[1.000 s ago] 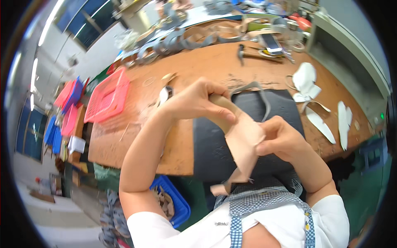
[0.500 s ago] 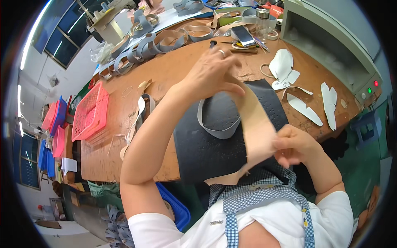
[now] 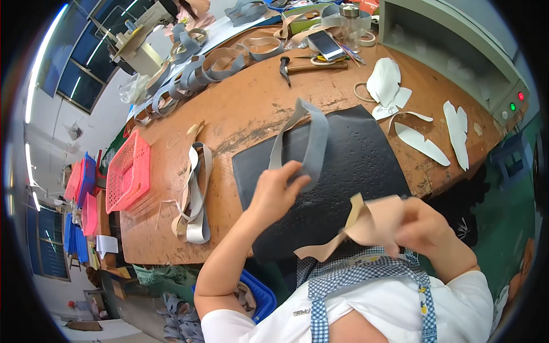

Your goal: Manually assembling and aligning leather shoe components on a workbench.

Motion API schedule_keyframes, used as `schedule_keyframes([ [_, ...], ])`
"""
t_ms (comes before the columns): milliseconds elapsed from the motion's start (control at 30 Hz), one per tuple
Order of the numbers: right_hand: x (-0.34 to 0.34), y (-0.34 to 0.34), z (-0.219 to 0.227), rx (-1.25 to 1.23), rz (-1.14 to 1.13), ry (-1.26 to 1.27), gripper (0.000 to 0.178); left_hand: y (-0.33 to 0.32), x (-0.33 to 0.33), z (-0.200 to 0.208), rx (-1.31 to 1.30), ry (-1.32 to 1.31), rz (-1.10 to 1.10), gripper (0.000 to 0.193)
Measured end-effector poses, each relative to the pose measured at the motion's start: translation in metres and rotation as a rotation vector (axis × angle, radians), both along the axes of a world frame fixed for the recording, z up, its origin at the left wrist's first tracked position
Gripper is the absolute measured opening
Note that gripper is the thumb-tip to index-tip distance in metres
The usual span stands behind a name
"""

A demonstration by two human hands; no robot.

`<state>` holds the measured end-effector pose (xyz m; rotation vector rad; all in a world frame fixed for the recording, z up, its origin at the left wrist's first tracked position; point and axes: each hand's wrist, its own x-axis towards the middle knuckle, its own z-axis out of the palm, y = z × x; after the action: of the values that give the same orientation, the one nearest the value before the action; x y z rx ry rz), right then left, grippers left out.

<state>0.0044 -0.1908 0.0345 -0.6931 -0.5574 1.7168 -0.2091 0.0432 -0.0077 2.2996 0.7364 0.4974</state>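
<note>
A grey strap loop (image 3: 319, 140) stands tilted over the black perforated mat (image 3: 366, 160). At its near end, my left hand (image 3: 274, 191) has thumb and fingers closed on the band. Close to my body on the right, my right hand (image 3: 423, 226) is closed around a beige leather strip (image 3: 380, 220). The strip is bunched and slightly blurred, and its loose tail (image 3: 320, 250) trails left over the mat's near edge. Some of the right fingers are hidden behind the strip.
White cut pieces (image 3: 384, 83) lie on the right of the brown table (image 3: 223, 108). A hammer (image 3: 309, 67), a phone (image 3: 326, 46) and a glass jar (image 3: 350, 28) are at the back. More straps (image 3: 197, 194) and a pink basket (image 3: 128, 171) sit left. A grey machine (image 3: 457, 51) stands far right.
My left hand has let go of the beige strip, come down and left, and gripped the grey loop, which now reaches farther back. My right hand has drawn the strip right and bunched it.
</note>
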Motion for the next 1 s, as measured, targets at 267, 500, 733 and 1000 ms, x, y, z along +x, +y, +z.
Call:
schedule_keyframes([
  [267,-0.048,0.116,-0.084,-0.206,-0.177,0.079,0.035,-0.016,-0.013,0.052,-0.049,-0.188,-0.099,0.014],
  [500,-0.054,0.141,-0.096,-0.005,-0.023,0.182,0.034,-0.047,-0.04,0.022,-0.372,-0.31,0.194,0.019],
  [733,-0.061,0.127,-0.11,-0.129,0.004,0.076,0.028,-0.062,-0.048,-0.006,-0.52,-0.48,0.334,0.018],
  [1000,-0.061,0.123,-0.113,-0.127,0.024,0.057,0.037,-0.059,-0.047,-0.008,-0.672,-0.554,0.354,0.031],
])
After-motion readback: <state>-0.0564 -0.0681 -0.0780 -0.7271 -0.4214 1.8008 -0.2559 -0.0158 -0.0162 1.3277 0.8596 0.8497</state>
